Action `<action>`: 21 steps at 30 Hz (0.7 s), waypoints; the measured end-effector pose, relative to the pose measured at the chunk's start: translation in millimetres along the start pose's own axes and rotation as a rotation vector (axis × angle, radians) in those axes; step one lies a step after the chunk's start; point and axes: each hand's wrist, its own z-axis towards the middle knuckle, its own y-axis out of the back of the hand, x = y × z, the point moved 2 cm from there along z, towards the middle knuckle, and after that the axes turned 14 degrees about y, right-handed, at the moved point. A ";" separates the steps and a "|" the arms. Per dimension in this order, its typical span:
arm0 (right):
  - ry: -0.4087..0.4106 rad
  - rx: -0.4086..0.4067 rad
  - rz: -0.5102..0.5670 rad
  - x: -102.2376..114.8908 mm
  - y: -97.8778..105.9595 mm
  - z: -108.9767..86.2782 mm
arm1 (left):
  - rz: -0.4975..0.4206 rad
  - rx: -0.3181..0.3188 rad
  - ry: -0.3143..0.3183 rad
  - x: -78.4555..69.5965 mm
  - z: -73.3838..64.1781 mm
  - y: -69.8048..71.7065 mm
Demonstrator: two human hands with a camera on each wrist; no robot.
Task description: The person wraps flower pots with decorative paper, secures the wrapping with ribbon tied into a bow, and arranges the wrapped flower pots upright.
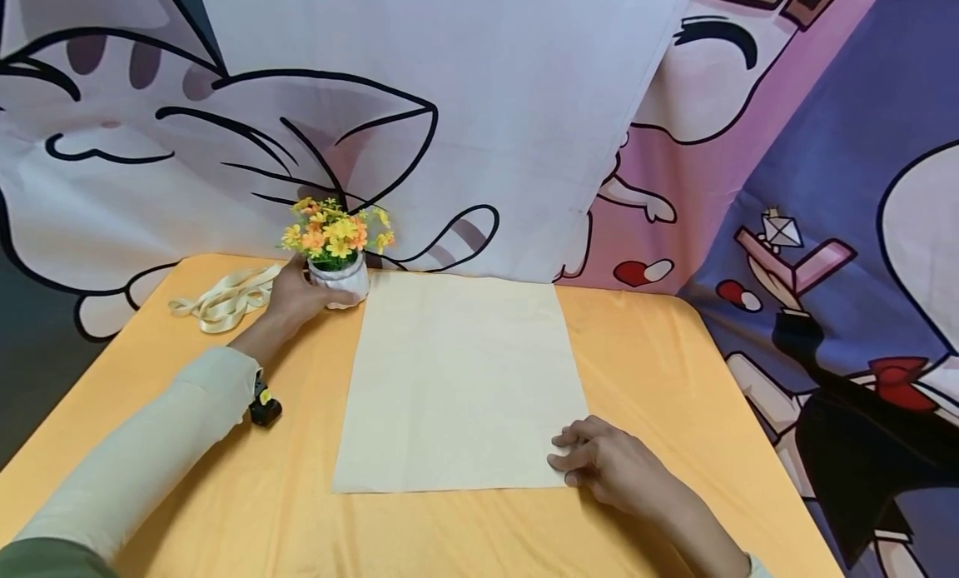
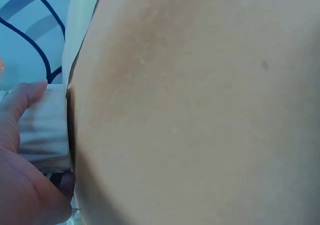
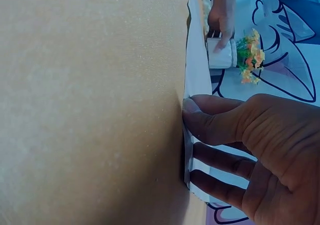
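My left hand (image 1: 297, 297) grips a small white pot (image 1: 346, 280) of yellow and orange flowers (image 1: 337, 230) at the back left of the table. In the left wrist view its thumb (image 2: 32, 94) lies along the pot's side. A cream sheet of paper (image 1: 460, 378) lies flat in the middle, its far left corner close to the pot. At the sheet's near right corner is my right hand (image 1: 610, 461), its fingertips resting on the paper and partly hiding that corner. Up close, the right wrist view shows extended fingers (image 3: 217, 185) touching the sheet beside the thumb.
Left of the pot lies a loose heap of cream ribbon (image 1: 228, 299). Yellow cloth (image 1: 637, 353) covers the table. Printed cartoon curtains (image 1: 517, 145) hang along its back and right side. A black device (image 1: 264, 405) sits under my left wrist.
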 end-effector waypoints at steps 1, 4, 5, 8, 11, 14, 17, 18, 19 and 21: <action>-0.003 0.003 -0.001 0.2 0.1 0.7 | -0.002 0.002 -0.004 -0.4 -1.8 0.5; -0.012 0.013 -0.001 0.4 0.4 2.0 | -0.014 0.004 -0.033 -3.3 -7.1 0.4; -0.013 0.014 -0.002 0.5 0.4 2.2 | -0.023 0.005 -0.047 -4.9 -9.3 -0.5; -0.005 0.013 -0.015 0.8 0.4 2.1 | -0.046 0.009 -0.098 -11.3 -17.0 -5.0; 0.003 0.005 -0.026 1.5 0.3 1.6 | -0.051 0.022 -0.134 -18.8 -25.6 -12.4; -0.001 0.005 -0.027 2.3 0.3 1.0 | -0.020 0.041 -0.166 -25.9 -32.3 -22.7; -0.015 0.012 -0.022 3.2 0.6 0.4 | 0.045 0.059 -0.207 -33.2 -37.9 -36.3; -0.018 0.013 -0.020 3.6 0.8 0.3 | 0.062 0.067 -0.226 -35.6 -39.8 -41.5; -0.018 0.014 -0.019 4.0 0.6 0.3 | 0.077 0.073 -0.245 -38.2 -42.0 -46.8; -0.015 0.016 -0.016 4.8 0.0 0.5 | 0.106 0.081 -0.278 -42.7 -46.8 -57.8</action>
